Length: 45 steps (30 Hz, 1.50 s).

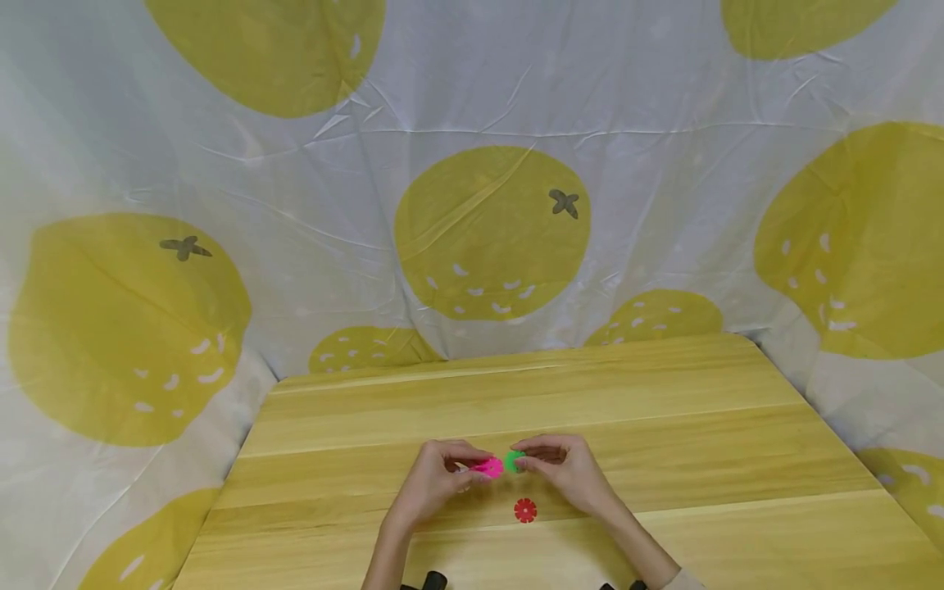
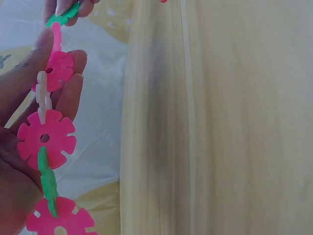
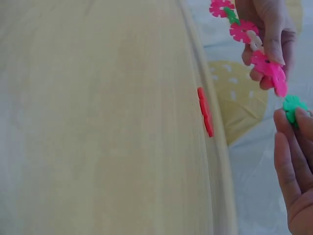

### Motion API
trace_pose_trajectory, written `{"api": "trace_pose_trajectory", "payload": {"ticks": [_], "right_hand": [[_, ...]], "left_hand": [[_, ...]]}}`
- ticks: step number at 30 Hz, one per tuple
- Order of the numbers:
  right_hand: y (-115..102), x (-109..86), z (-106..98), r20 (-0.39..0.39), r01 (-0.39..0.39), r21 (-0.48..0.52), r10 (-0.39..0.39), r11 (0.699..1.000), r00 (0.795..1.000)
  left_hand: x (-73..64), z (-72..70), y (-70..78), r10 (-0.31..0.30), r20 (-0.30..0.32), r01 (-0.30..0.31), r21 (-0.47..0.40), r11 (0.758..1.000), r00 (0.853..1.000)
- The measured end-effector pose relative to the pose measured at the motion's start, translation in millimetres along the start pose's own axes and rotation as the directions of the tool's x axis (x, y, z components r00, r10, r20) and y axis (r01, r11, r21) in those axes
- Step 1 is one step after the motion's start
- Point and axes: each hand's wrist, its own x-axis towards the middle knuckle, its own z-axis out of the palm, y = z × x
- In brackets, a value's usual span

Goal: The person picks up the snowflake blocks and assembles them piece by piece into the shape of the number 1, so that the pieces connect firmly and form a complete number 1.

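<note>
My left hand [image 1: 433, 479] pinches one end of a chain of notched plastic snowflake discs [image 2: 46, 138], with pink, white and green pieces slotted edge to edge. The chain trails back along the palm in the left wrist view. Between the thumb and fingers of my right hand [image 1: 574, 474] is a single green snowflake disc [image 3: 293, 108]. It faces the chain's pink end disc [image 3: 279, 81], with a small gap showing in the right wrist view. A red snowflake disc [image 1: 525, 510] lies flat on the table below the hands.
The wooden table [image 1: 332, 508] spreads out under both hands. Behind and beside it hangs a pale cloth [image 1: 487, 90] printed with yellow fruit. Black objects [image 1: 435, 580] poke in at the bottom edge of the head view.
</note>
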Motion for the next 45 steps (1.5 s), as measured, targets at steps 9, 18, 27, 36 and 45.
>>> {"api": "trace_pose_trajectory", "payload": {"ticks": [9, 18, 27, 36, 45], "right_hand": [[-2, -1.2, 2, 0.009, 0.009, 0.058, -0.009, 0.998, 1.0], [-4, -1.3, 4, -0.017, 0.004, -0.014, -0.004, 1.0, 1.0], [-5, -2.4, 8, -0.068, 0.054, -0.078, -0.06, 0.995, 0.996], [-5, -3.4, 10, -0.071, 0.082, 0.032, -0.079, 0.996, 0.994], [-3, -2.6, 12, -0.066, 0.146, 0.046, -0.143, 0.988, 0.988]], "left_hand": [[0.6, 1.4, 3.2, -0.007, 0.012, 0.007, -0.015, 1.0, 1.0], [0.4, 2.7, 3.2, -0.008, 0.016, 0.008, -0.006, 1.0, 1.0], [0.9, 4.6, 4.3, -0.006, -0.01, 0.006, -0.011, 1.0, 1.0], [1.4, 5.0, 5.9, 0.011, -0.029, -0.011, -0.022, 1.0, 1.0], [1.4, 3.9, 6.9, 0.01, -0.025, -0.01, -0.005, 1.0, 1.0]]}}
